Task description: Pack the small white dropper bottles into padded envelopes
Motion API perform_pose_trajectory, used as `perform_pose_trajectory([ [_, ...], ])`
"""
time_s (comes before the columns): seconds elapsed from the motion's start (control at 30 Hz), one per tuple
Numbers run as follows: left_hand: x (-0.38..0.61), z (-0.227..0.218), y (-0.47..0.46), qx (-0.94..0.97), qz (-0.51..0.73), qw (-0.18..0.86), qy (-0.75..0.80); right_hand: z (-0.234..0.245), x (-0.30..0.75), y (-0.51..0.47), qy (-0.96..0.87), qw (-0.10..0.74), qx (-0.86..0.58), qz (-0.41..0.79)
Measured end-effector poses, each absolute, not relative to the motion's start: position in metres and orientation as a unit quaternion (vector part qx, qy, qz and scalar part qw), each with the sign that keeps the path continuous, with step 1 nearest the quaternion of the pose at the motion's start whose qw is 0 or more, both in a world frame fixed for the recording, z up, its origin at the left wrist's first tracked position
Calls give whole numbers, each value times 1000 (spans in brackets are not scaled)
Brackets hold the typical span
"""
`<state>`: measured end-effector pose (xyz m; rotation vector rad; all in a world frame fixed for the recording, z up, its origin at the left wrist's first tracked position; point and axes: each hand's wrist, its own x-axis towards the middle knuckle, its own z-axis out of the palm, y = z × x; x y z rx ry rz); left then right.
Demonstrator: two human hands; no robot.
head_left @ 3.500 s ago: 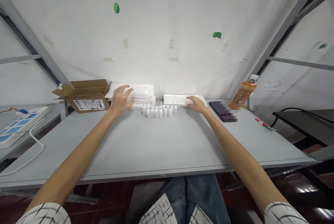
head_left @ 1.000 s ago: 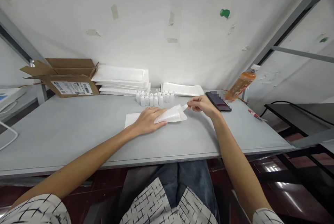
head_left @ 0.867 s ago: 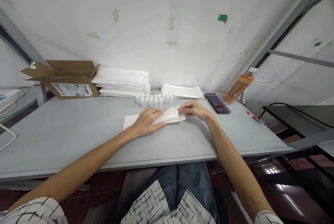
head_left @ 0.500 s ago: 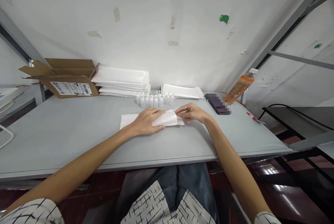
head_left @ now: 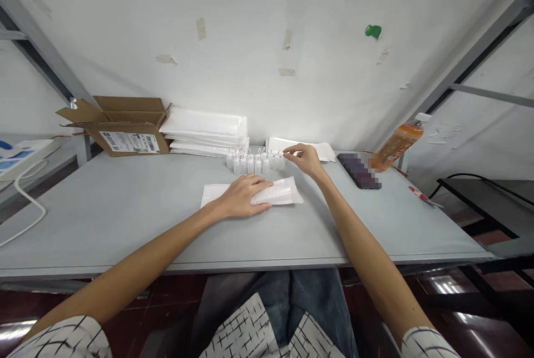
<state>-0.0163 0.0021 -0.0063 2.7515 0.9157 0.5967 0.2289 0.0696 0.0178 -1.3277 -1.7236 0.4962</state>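
Note:
A white padded bubble envelope (head_left: 278, 193) lies on the table before me. My left hand (head_left: 246, 195) rests across its middle and grips it, with the fingers along the far side and the thumb along the near side. Beyond it, several small white bottles (head_left: 251, 165) with thin loops or tips on top stand close together. My right hand (head_left: 303, 159) reaches to the right end of this group, thumb and fingers pinched at the top of the outermost small white bottle (head_left: 282, 162). The exact contact at the fingertips is too small to make out.
A stack of white padded envelopes (head_left: 204, 122) lies beside an open cardboard box (head_left: 125, 127) at the back left. More flat envelopes (head_left: 325, 151) lie behind my right hand. A phone (head_left: 359, 171) and an orange drink bottle (head_left: 398, 144) are at the right.
My right hand has let go of the envelope's right end and moved away from me to the small bottles. My left hand stays on the envelope. The view has shifted slightly.

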Motion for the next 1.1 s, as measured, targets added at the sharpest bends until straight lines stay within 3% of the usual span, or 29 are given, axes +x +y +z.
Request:
perform_pose_trajectory([
  [0.33,-16,-5,2,923,201,97,314,36,281,36,-590,507,-514,361],
  [0.67,-15,-7,4,921,213,97,313,19,264,20,-629,375,-484,478],
  [0.9,-14,-9,4,920,218,99,309,11,274,24,-617,372,-493,488],
  [1.1,-15,-10,5,922,217,93,305,6,263,22,-671,267,-500,477],
])
